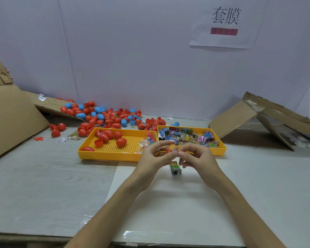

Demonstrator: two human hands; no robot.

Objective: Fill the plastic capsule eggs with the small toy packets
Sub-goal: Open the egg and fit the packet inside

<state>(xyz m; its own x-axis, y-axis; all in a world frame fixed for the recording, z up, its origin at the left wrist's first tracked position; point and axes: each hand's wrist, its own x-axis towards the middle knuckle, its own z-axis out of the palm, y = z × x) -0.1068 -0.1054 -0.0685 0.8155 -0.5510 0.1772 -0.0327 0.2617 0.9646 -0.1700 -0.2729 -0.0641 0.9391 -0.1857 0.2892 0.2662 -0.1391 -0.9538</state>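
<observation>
Red egg (170, 149) with a packet poking out sits pinched between both hands above the table (43, 176), near edge of the trays. Left hand (155, 157) grasps it from the left, right hand (195, 155) fingertips grip its right side. Another packet (175, 168) hangs just below. Left tray (111, 155) holds red eggs, right tray (220, 148) packets; egg pile (106, 117) lies far left.

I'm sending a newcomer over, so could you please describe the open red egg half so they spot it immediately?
Find the left yellow tray, the perforated one. The open red egg half sits near its left-centre, just below the cluster of closed red eggs. Unlike them, it shows a hollow opening.
</observation>
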